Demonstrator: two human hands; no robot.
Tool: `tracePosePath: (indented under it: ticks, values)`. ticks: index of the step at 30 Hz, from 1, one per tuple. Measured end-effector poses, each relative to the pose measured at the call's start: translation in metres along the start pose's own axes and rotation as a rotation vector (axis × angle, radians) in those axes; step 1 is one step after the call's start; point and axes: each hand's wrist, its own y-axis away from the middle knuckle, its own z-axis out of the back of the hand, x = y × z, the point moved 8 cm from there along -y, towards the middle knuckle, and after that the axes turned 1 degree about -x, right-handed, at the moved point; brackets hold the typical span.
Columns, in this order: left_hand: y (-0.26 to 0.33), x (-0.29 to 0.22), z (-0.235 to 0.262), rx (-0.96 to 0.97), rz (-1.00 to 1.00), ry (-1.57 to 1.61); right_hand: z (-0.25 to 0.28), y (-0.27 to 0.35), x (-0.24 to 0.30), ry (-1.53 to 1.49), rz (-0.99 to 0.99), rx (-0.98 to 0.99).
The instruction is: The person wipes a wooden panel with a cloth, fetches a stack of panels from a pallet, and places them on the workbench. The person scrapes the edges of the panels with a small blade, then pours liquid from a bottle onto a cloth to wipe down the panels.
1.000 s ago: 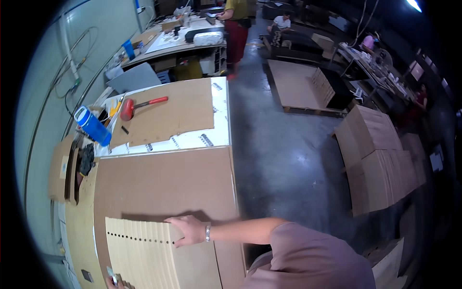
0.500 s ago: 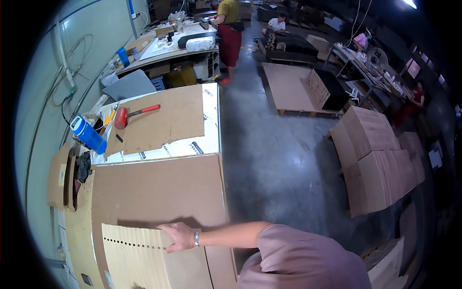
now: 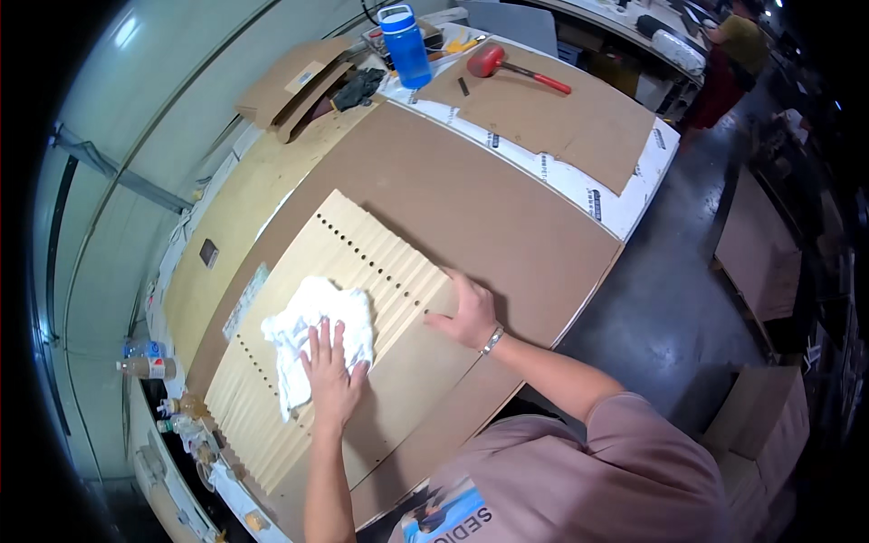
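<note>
A pale wooden panel with ridged strips and two rows of small round holes lies before me. My left hand rests flat on a crumpled white cloth, fingers spread. The cloth sits on the panel between the rows of holes. At the panel's right edge is my right hand, its thumb on top and its fingers curled over the edge, the tips partly hidden. A silver band circles that wrist.
Brown board covers the table under the panel. Beyond it are a red mallet, a blue bottle and a cardboard sheet. Folded cardboard stands far left; plastic bottles are at left. A person stands far right.
My view has swung left and down to the panel. My left hand and the white cloth have come into sight on it. The right hand stays at the panel's edge.
</note>
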Motion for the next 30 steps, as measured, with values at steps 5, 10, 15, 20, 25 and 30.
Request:
tracePosePath:
  ticks: [5,10,15,20,25,30]
  values:
    - [-0.046,-0.060,-0.006,-0.030,-0.154,0.007,-0.006,0.003,-0.004,0.045,0.014,0.007]
    - [-0.053,-0.072,-0.001,-0.037,-0.225,0.039,-0.004,0.002,-0.003,-0.007,0.027,-0.004]
    - [-0.015,-0.019,0.004,-0.006,-0.120,0.112,0.002,0.003,-0.016,0.215,-0.151,0.091]
    - [0.067,0.155,-0.012,-0.368,0.437,1.014,-0.003,0.002,0.006,0.185,-0.238,0.249]
    - [0.054,0.119,0.037,-0.389,0.368,0.421,0.002,0.006,-0.011,0.063,-0.135,0.078]
    - [0.036,0.061,0.034,-0.498,0.301,0.419,0.006,0.006,-0.013,0.037,-0.155,0.099]
